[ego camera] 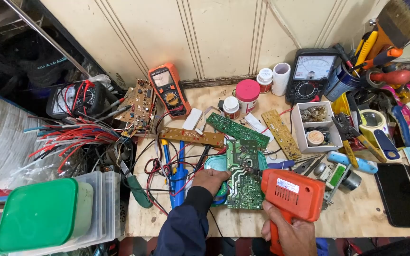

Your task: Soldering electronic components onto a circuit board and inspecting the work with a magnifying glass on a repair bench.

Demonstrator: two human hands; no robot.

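My left hand (210, 180), in a dark blue sleeve, steadies a green circuit board (243, 173) by its left edge; the board rests over a teal lid (213, 163) on the wooden bench. My right hand (288, 232) grips the handle of an orange gun-shaped soldering tool (294, 193). The tool's thin metal tip (251, 168) points left and touches the upper middle of the board.
Other circuit boards (237, 129), an orange multimeter (168, 90), a black analog meter (311, 75), small jars (247, 95), a white parts box (316, 126), pliers, a phone (398, 194) and red wires (74, 137) crowd the bench. Green-lidded tubs (43, 213) stand at front left.
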